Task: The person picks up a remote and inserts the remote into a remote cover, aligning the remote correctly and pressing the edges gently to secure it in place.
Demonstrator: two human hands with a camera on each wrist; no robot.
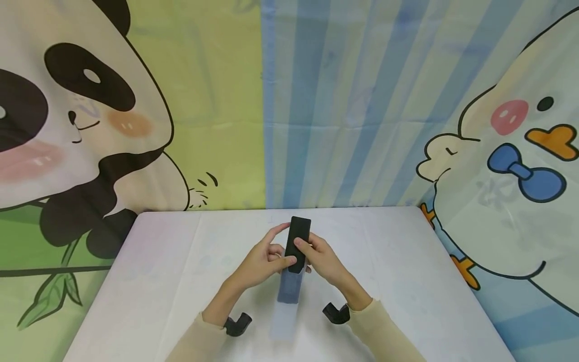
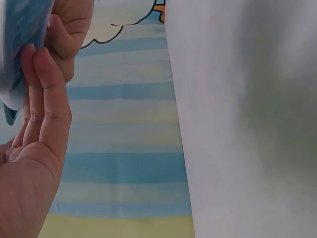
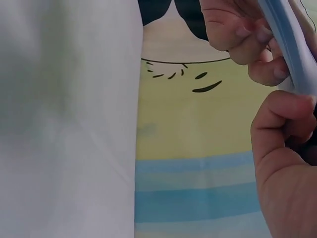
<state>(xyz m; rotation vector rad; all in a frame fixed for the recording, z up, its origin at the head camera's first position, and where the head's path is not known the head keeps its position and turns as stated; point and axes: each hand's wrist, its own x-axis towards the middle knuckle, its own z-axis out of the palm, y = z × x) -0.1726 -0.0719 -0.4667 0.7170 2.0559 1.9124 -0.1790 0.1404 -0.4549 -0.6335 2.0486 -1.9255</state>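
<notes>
A slim black rectangular object [image 1: 299, 236] is held upright between both hands over the white table. Its lower end meets a see-through bluish plastic sleeve [image 1: 289, 287], whose pale clear end hangs lower. The left hand [image 1: 267, 259] grips from the left, thumb on the black face near its bottom, index finger stretched to the upper edge. From the right, the right hand [image 1: 324, 257] pinches the object with its thumb on the front and fingers behind. In the left wrist view, left fingertips [image 2: 42, 59] touch the sleeve [image 2: 22, 34]. The right wrist view shows right-hand fingers [image 3: 277, 114] curled beside the sleeve's edge [image 3: 292, 54].
The white table [image 1: 217, 241] reaches back to cloth walls printed with a panda [image 1: 135, 136] and a white bird [image 1: 497, 216]. A black curved piece sits by each wrist, one at the left [image 1: 238, 324], one at the right [image 1: 336, 312].
</notes>
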